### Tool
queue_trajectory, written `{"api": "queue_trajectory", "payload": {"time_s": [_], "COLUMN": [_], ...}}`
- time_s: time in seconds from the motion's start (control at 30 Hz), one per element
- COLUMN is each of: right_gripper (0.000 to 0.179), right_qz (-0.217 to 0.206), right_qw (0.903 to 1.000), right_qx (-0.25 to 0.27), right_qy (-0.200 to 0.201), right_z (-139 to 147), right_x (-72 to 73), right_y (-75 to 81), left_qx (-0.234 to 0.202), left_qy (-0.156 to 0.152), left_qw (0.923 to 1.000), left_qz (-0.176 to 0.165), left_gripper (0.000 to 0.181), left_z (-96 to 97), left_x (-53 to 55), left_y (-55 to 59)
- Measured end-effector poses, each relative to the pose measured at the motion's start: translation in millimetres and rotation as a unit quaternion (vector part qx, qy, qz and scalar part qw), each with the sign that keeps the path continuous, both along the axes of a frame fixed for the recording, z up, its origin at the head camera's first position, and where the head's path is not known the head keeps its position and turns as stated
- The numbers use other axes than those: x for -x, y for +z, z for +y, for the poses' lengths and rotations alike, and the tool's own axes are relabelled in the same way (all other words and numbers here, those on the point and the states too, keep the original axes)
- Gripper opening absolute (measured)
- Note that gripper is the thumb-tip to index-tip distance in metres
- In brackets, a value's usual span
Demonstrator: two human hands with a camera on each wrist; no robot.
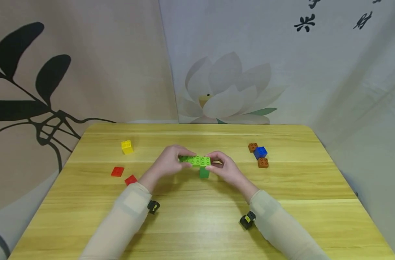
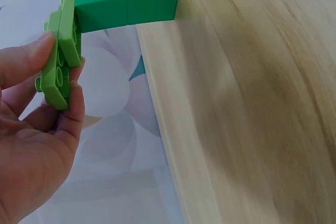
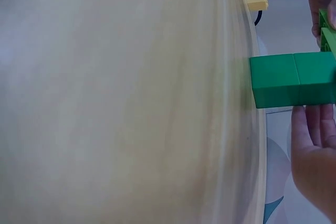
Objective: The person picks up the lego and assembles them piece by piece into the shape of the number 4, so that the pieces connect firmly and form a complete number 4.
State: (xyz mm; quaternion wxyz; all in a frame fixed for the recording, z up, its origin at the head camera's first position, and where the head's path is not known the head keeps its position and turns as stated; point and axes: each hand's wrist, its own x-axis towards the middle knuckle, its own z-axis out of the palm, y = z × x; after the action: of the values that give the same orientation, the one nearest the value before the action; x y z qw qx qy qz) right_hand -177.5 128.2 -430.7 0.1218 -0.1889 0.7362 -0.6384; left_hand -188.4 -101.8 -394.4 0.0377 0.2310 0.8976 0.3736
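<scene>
Light green building bricks, joined in a stepped row, lie across the top of a dark green stack. In the left wrist view the stack is two dark green bricks, one on the other, under one end of the row. My left hand pinches the row's free left end between thumb and fingers. The right hand grips the row's other end, over the stack, with thumb in front and fingers behind. Part of the row is hidden behind the left fingers.
On the wooden table, a yellow brick stands back left. Two red bricks lie nearer, one close beside the left forearm. To the right, a blue brick sits between two brown bricks. Printed cloth hangs behind.
</scene>
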Motion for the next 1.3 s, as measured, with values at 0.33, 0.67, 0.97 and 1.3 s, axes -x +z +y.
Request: {"api": "queue_trajectory", "payload": {"time_s": [0.33,0.67,0.97,1.3], "right_gripper": [0.033,0.034,0.034,0.035], "right_qz": [-0.002,-0.004,-0.011,-0.010], "right_qw": [1.0000,0.9999,0.9999,0.9999], "right_qx": [-0.001,-0.010,-0.010,-0.010], "right_qy": [-0.001,-0.003,-0.008,-0.009], "right_z": [-1,-1,-3,-3], "right_x": [-0.5,-0.9,-1.7,-1.8], "right_y": [1.3,2.0,3.8,3.3], "left_qx": [0.007,-0.046,-0.074,-0.090], "left_qy": [-0.013,0.002,0.037,0.095], "left_qw": [0.9985,0.9972,0.9958,0.9910], "left_qz": [0.053,0.058,0.040,0.028], "left_gripper": [0.033,0.047,0.062,0.058], "left_z": [-1.3,-13.2,-50.9,-104.5], "left_x": [-3.1,-6.0,-14.3,-23.7], "left_y": [-4.7,-16.1,-20.6,-21.0]}}
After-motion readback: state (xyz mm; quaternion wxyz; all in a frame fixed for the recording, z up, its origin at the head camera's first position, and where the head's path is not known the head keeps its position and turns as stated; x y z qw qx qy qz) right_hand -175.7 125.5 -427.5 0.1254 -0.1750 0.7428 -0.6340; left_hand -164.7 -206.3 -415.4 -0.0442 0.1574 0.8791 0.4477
